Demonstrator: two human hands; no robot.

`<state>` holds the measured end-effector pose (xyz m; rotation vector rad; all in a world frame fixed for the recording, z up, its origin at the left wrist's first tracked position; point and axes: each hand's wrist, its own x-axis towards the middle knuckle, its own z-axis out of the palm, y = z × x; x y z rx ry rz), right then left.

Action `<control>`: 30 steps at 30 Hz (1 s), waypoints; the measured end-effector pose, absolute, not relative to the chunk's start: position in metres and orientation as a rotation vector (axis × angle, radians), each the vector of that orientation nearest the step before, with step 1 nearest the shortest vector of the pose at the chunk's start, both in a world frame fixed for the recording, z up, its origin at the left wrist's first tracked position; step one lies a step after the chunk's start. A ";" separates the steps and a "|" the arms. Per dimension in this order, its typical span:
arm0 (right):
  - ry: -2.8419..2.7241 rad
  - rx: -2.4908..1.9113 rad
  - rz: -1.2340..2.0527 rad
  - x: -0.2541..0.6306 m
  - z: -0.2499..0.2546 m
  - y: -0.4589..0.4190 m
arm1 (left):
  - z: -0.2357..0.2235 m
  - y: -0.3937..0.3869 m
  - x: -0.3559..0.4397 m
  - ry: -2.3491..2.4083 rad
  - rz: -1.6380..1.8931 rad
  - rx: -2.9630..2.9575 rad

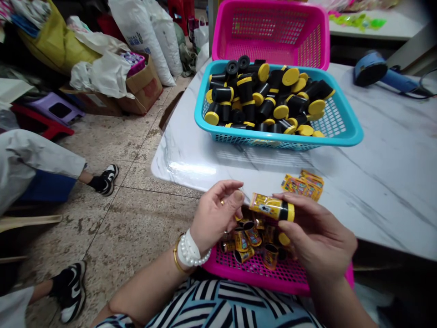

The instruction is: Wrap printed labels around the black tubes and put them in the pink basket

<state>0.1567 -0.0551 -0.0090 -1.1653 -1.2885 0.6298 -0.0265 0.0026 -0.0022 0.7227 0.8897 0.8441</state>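
My right hand point(317, 228) pinches a small black canister with a yellow lid and a printed yellow sleeve point(268, 206) between thumb and fingers, lid end toward the palm. Just left of the canister's sleeved end is my left hand point(218, 207), its fingers loosely curled, thumb and forefinger slightly apart with nothing visible between them. Below both hands, a pink basket point(256, 276) holds several canisters in printed sleeves point(270, 256). A small stack of flat printed sleeves point(303, 184) lies on the table by my right hand.
A blue basket point(344, 134) full of black canisters with yellow lids point(266, 107) stands on the marbled table point(385, 182). Behind it is another pink basket point(269, 27). A blue corded tool point(382, 73) lies at right. A seated person's leg point(41, 152) shows at left, near cardboard boxes point(145, 86).
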 end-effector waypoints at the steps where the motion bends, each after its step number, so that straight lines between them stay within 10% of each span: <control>1: -1.367 -1.151 0.610 0.159 -0.010 -0.055 | -0.002 0.004 -0.029 0.853 0.766 0.754; 30: -1.767 -1.325 0.206 0.170 -0.005 -0.063 | -0.006 0.010 -0.026 0.708 0.706 0.841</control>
